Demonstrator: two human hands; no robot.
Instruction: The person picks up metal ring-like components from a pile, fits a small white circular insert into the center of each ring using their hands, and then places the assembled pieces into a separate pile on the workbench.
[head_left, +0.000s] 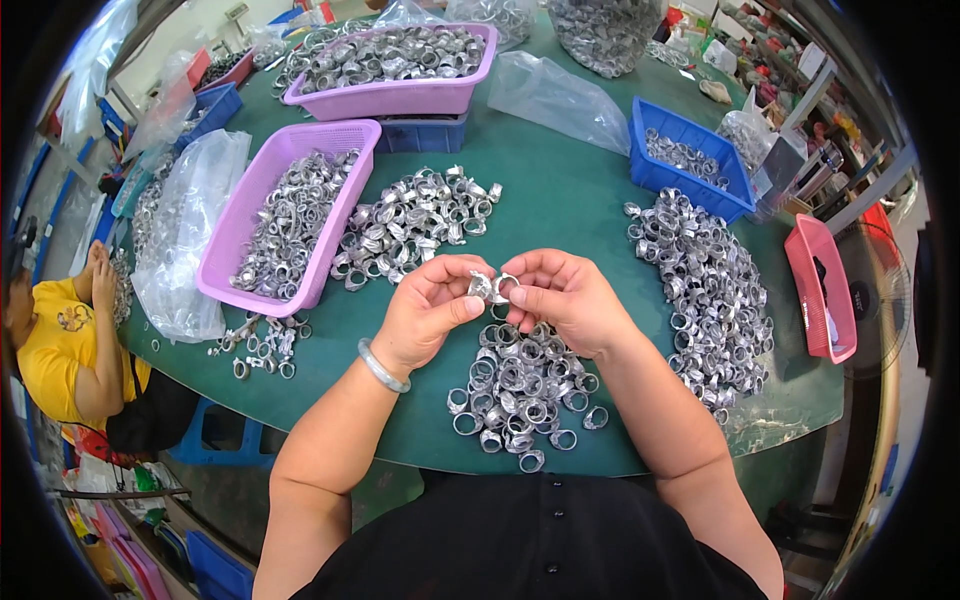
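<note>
Silvery ring pieces (480,287), in the head view, are pinched in the left hand (432,308) and right hand (572,304) just beyond the near heap (520,380) of rings, with a long heap (708,295) to its right and a lilac basket (339,222) to its left.

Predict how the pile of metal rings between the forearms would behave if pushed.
The pile of rings would probably spread apart, since its pieces lie loose. They should stay stiff, judging by their metallic look. Some might catch on each other, as they overlap.
</note>
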